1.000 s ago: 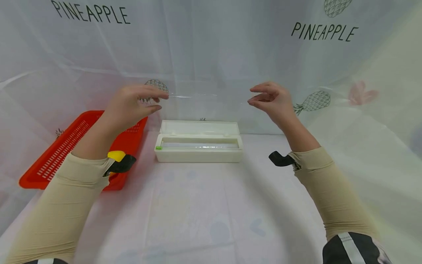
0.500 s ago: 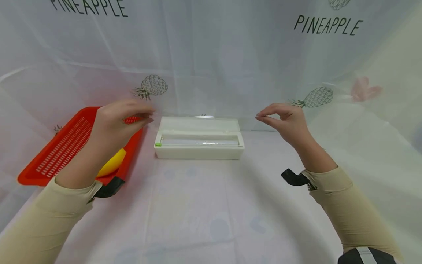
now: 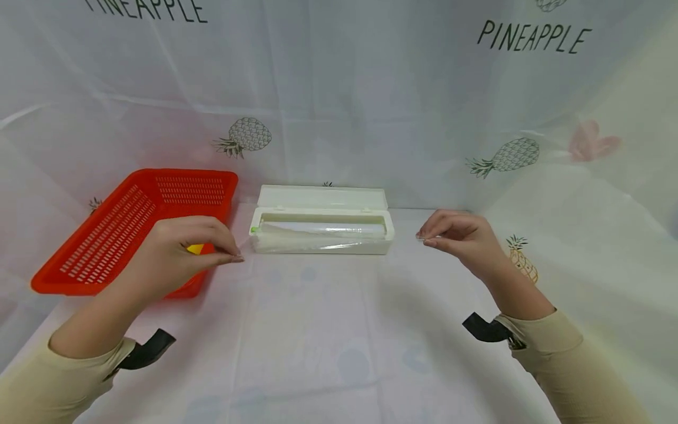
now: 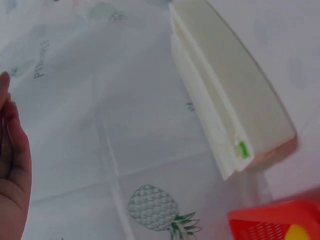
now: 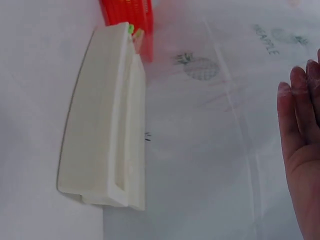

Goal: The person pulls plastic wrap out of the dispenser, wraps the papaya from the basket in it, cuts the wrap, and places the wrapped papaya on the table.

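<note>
Clear plastic film (image 3: 318, 240) from the white box (image 3: 322, 227) was pinched by my left hand (image 3: 182, 253) and right hand (image 3: 458, 235); I judged uneven pulling might tear it.

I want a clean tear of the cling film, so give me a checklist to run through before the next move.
1. Left hand pinches its film corner: ok.
2. Right hand pinches the other corner: ok.
3. Cling film drawn out over the front edge of the dispenser box: ok.
4. Box lid open: ok.
5. Film free of wrinkles: cannot tell.
6. Red basket clear of the sheet: ok.
</note>
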`<control>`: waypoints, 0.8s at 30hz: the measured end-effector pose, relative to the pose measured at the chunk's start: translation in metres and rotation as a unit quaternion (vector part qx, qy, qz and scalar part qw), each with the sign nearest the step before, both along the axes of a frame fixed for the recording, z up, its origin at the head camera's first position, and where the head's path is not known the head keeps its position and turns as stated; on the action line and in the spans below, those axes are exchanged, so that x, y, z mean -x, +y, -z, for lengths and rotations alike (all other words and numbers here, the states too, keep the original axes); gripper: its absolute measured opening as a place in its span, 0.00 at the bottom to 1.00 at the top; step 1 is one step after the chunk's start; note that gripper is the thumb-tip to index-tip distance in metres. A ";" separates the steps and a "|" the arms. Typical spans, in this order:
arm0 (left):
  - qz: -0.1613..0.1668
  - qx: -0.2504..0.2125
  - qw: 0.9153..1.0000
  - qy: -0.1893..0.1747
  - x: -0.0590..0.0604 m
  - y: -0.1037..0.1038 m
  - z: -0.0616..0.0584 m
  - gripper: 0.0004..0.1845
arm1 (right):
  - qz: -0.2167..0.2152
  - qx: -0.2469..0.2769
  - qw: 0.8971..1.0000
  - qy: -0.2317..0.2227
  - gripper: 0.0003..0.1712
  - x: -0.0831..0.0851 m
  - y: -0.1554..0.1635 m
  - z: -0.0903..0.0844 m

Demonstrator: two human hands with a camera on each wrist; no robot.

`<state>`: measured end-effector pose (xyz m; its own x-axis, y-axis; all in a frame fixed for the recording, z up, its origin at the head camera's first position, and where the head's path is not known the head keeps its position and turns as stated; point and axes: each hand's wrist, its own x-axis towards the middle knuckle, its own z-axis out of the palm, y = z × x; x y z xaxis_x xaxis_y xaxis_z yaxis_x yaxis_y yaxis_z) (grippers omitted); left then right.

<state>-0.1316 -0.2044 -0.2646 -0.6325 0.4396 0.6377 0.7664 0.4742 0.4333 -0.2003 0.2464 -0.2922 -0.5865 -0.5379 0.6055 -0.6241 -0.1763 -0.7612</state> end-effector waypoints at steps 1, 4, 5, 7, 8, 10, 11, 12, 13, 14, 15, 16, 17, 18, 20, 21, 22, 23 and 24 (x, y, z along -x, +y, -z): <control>0.018 0.001 1.000 -0.012 -0.002 -0.001 0.003 0.21 | -0.019 -0.003 1.000 -0.007 0.07 -0.001 0.001 0.004; 0.060 0.009 0.997 -0.052 -0.006 -0.003 0.013 0.21 | -0.076 -0.016 0.996 -0.034 0.08 -0.005 0.003 0.014; 0.072 0.014 0.995 -0.063 -0.007 -0.004 0.016 0.21 | -0.092 -0.022 0.995 -0.043 0.10 -0.006 0.004 0.017; 0.093 0.026 0.992 -0.083 -0.009 -0.005 0.023 0.20 | -0.117 -0.036 0.991 -0.059 0.12 -0.008 0.004 0.023; 0.104 0.034 0.990 -0.092 -0.009 -0.006 0.026 0.19 | -0.128 -0.042 0.989 -0.065 0.14 -0.009 0.004 0.026; 0.129 0.048 0.984 -0.112 -0.010 -0.006 0.032 0.16 | -0.147 -0.056 0.985 -0.076 0.16 -0.010 0.004 0.031; 0.141 0.059 0.980 -0.126 -0.009 -0.006 0.034 0.14 | -0.153 -0.065 0.983 -0.082 0.17 -0.010 0.004 0.034; 0.156 0.069 0.975 -0.143 -0.009 -0.006 0.037 0.12 | -0.160 -0.075 0.980 -0.089 0.17 -0.010 0.004 0.036; 0.169 0.080 0.969 -0.160 -0.009 -0.005 0.040 0.10 | -0.165 -0.087 0.978 -0.098 0.16 -0.011 0.004 0.039; 0.180 0.091 0.963 -0.179 -0.009 -0.005 0.042 0.08 | -0.171 -0.098 0.974 -0.108 0.15 -0.011 0.004 0.041; 0.190 0.101 0.956 -0.198 -0.009 -0.004 0.045 0.07 | -0.174 -0.112 0.971 -0.120 0.13 -0.012 0.004 0.044; 0.195 0.112 0.950 -0.215 -0.008 -0.004 0.047 0.06 | -0.176 -0.126 0.967 -0.133 0.12 -0.012 0.004 0.046; 0.198 0.123 0.945 -0.231 -0.008 -0.003 0.050 0.05 | -0.179 -0.138 0.963 -0.147 0.11 -0.013 0.004 0.048; 0.202 0.131 0.939 -0.245 -0.008 -0.002 0.052 0.05 | -0.181 -0.151 0.959 -0.160 0.10 -0.013 0.004 0.050; 0.202 0.149 0.929 -0.271 -0.008 -0.001 0.058 0.03 | -0.187 -0.170 0.950 -0.182 0.09 -0.013 0.003 0.055; 0.202 0.157 0.925 -0.280 -0.008 0.000 0.061 0.03 | -0.189 -0.179 0.946 -0.192 0.08 -0.013 0.003 0.058; 0.201 0.167 0.921 -0.288 -0.007 0.001 0.064 0.02 | -0.193 -0.186 0.943 -0.198 0.08 -0.012 0.003 0.062; 0.203 0.177 0.918 -0.293 -0.007 0.002 0.067 0.02 | -0.197 -0.191 0.940 -0.202 0.08 -0.011 0.002 0.066; 0.203 0.186 0.914 -0.299 -0.007 0.002 0.070 0.03 | -0.199 -0.198 0.937 -0.207 0.07 -0.011 0.001 0.070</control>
